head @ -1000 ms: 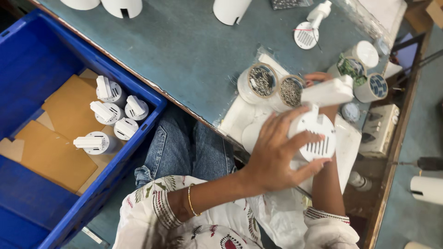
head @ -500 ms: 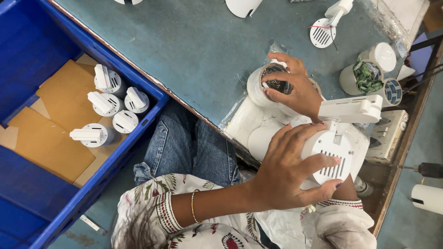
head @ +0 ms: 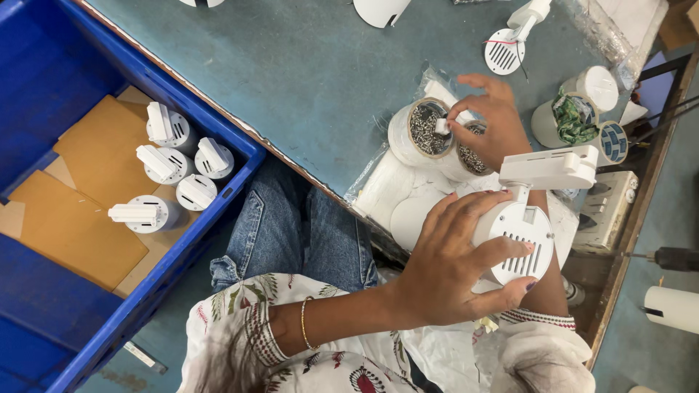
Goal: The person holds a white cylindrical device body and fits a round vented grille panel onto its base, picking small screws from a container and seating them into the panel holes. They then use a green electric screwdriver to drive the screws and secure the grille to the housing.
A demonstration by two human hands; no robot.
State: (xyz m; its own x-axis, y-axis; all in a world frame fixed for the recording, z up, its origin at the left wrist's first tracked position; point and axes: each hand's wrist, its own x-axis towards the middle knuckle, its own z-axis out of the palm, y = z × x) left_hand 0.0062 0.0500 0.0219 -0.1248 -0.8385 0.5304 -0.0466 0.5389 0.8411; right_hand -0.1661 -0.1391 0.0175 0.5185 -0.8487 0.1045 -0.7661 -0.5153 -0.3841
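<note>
My left hand (head: 451,273) grips a round white track-light head (head: 518,244) with slotted vents, held over my lap at the table's edge. Its white rectangular adapter bar (head: 547,167) sticks out above it. My right hand (head: 489,120) reaches over it to two round white pots of small screws (head: 421,132). Thumb and forefinger pinch a small white piece (head: 440,126) over the left pot. The second pot is mostly hidden under that hand.
A blue crate (head: 175,262) on the left holds several finished white light heads (head: 171,171) on brown cardboard. On the grey-blue table (head: 291,80) lie another vented cap (head: 505,51), white cylinders (head: 595,89) and a socket box (head: 608,211). A screwdriver (head: 666,257) lies far right.
My right hand moved from beside the light head up to the screw pots and pinched a small piece. My left hand shifted the light head lower and closer to me.
</note>
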